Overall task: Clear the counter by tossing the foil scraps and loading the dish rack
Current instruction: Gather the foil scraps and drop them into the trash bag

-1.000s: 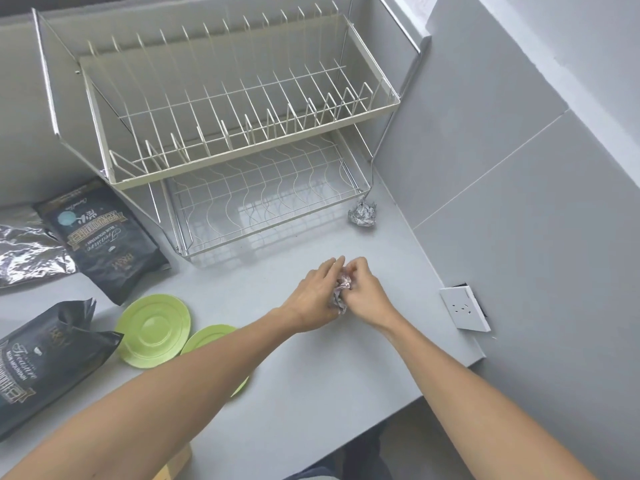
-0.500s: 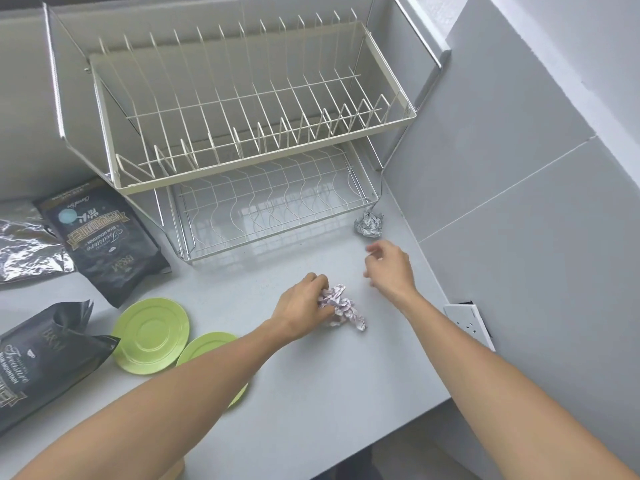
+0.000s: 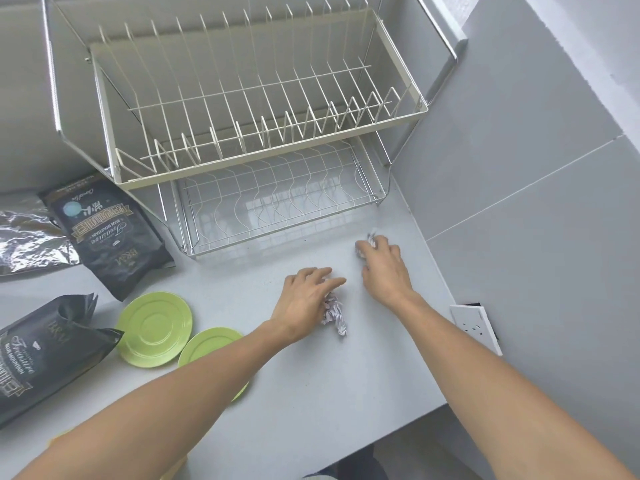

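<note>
- The left hand (image 3: 306, 299) lies palm down on the grey tabletop (image 3: 311, 393), fingers loosely spread, covering part of a crumpled foil scrap (image 3: 334, 311); the scrap's tail sticks out from under the thumb side, toward the person.
- Whether the left hand actually grips that scrap or only rests on it, I cannot tell.
- The right hand (image 3: 384, 266) reaches further out and a little to the right of the left hand, its fingers curled around a second foil ball (image 3: 367, 242) that peeks out at the fingertips.
- The two hands are apart, with a strip of bare tabletop between them.
- Just beyond both hands stands the two-tier dish rack (image 3: 249, 133), its lower wire shelf nearest the hands and its cream upper tier above; both tiers hold no dishes.
- To the left of the left hand, nearer the person, sit two green saucers (image 3: 154, 329); the closer one (image 3: 211, 344) is partly hidden by the left forearm.
- Further left lie two black pouches, one flat (image 3: 107, 233) beside the rack and one (image 3: 45, 351) at the near left edge.
- A sheet of silver foil (image 3: 31, 237) lies at the far left, touching the flat pouch.
- To the right of the right forearm, a white wall socket (image 3: 476, 327) is set in the grey wall.
</note>
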